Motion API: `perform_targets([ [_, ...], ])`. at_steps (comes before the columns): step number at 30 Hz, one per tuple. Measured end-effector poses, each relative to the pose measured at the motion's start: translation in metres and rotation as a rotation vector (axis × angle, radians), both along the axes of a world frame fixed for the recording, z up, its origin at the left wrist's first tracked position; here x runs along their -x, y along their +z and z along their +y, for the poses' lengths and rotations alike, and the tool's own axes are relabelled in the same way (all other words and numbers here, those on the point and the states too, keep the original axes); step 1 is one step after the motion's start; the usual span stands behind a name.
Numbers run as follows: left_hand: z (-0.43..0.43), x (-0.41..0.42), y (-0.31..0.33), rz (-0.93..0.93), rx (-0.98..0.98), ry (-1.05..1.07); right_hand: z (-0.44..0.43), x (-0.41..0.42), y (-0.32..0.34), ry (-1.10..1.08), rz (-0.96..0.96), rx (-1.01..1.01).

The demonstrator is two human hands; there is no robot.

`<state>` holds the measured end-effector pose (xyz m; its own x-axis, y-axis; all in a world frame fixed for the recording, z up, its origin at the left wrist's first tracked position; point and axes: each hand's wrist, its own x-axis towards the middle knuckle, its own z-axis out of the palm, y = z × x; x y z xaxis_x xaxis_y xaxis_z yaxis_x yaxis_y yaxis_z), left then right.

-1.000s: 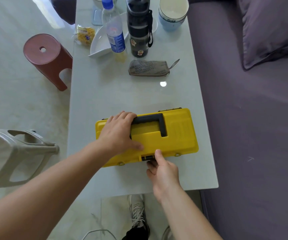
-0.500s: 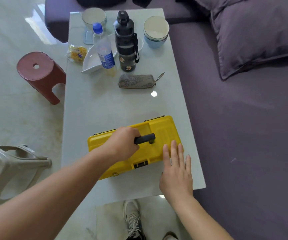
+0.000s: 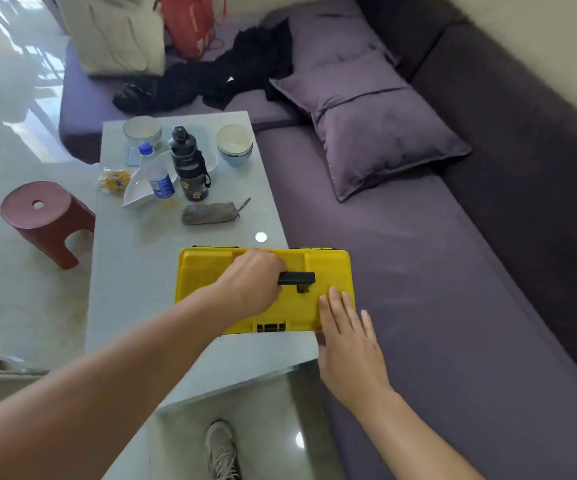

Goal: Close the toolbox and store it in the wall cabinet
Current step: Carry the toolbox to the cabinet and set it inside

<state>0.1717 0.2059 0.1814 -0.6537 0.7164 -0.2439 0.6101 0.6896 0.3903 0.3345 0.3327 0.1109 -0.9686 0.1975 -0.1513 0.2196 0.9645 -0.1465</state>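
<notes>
The yellow toolbox (image 3: 327,271) has its lid down and hangs over the right edge of the pale table (image 3: 134,306), lifted off it. My left hand (image 3: 250,282) is wrapped around its black handle (image 3: 297,278). Flat and with fingers spread, my right hand (image 3: 347,341) rests against the box's near right corner. A black latch (image 3: 269,327) shows on the front face. No wall cabinet is in view.
Further back on the table stand two bowls (image 3: 234,143), a black flask (image 3: 190,164), a water bottle (image 3: 157,174), a white dish (image 3: 134,192) and a grey pouch (image 3: 209,213). A purple sofa (image 3: 453,271) runs along the right. A red stool (image 3: 42,216) stands left.
My right hand left the front latch and opened flat against the box. My left hand closed on the handle and the box rose and shifted right. The camera view tilted up.
</notes>
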Motion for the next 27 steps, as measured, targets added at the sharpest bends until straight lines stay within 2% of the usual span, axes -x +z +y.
perform_targets([
  [4,0.057,-0.060,0.111,0.092,-0.049,-0.146,0.049,-0.076,0.095,-0.077,0.118,-0.060],
  [10,0.138,-0.178,0.302,0.188,-0.191,-0.384,0.108,-0.212,0.256,-0.239,0.433,-0.132],
  [15,0.207,-0.273,0.438,0.176,-0.242,-0.585,0.146,-0.316,0.370,-0.412,0.626,-0.282],
  [20,0.268,-0.353,0.512,0.097,-0.286,-0.736,0.173,-0.407,0.440,-0.521,0.745,-0.347],
  [27,0.315,-0.447,0.561,0.128,-0.376,-0.936,0.187,-0.501,0.486,-0.697,0.748,-0.488],
])
